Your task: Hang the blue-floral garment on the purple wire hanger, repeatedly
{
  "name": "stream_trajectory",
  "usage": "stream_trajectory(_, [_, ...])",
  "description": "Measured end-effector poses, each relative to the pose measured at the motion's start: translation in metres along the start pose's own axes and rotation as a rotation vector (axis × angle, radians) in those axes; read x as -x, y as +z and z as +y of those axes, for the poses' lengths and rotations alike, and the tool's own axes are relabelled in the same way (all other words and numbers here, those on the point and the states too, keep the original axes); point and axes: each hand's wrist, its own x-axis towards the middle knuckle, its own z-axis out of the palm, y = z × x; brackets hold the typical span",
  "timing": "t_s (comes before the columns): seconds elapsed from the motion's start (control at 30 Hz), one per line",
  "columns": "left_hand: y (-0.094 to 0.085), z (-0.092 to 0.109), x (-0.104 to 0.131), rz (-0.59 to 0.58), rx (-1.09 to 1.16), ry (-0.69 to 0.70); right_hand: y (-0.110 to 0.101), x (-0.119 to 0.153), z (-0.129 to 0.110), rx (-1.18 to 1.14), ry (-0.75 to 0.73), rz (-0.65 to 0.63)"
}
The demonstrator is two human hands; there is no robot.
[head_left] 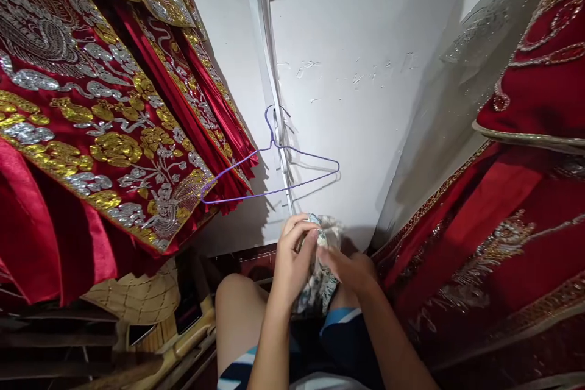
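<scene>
A bunched, pale patterned cloth (324, 295) hangs between my knees, with white and bluish-green parts. My left hand (295, 250) is closed on its upper edge, thumb and fingers pinched together. Close beside it on the right, my right hand (342, 265) is also closed on the cloth; its fingertips are partly hidden. Above my hands, a purple wire hanger (269, 194) hangs bare on a narrow white rail (267, 55) against the wall.
Red garments with gold and silver embroidery (116, 149) hang at the left. More red beaded garments (484, 219) hang at the right beside a sheer veil (475, 42). A woven tan item (134, 295) and a bamboo frame (189, 335) are at the lower left.
</scene>
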Motion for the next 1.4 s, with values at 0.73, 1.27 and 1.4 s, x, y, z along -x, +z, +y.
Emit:
stream_trajectory(0.73, [-0.179,-0.022,-0.037,-0.415,-1.103,-0.376,-0.063,-0.115,-0.03,0.549,-0.183,0.365])
stream_trajectory(1.27, [-0.137,-0.01,-0.099,0.259,-0.79,0.274,-0.076,-0.079,-0.053,0.331,-0.31,0.517])
stream_trajectory(1.4, [-0.139,-0.008,-0.095,0.237,-0.845,0.299,-0.115,-0.093,-0.051,0.529,-0.248,0.662])
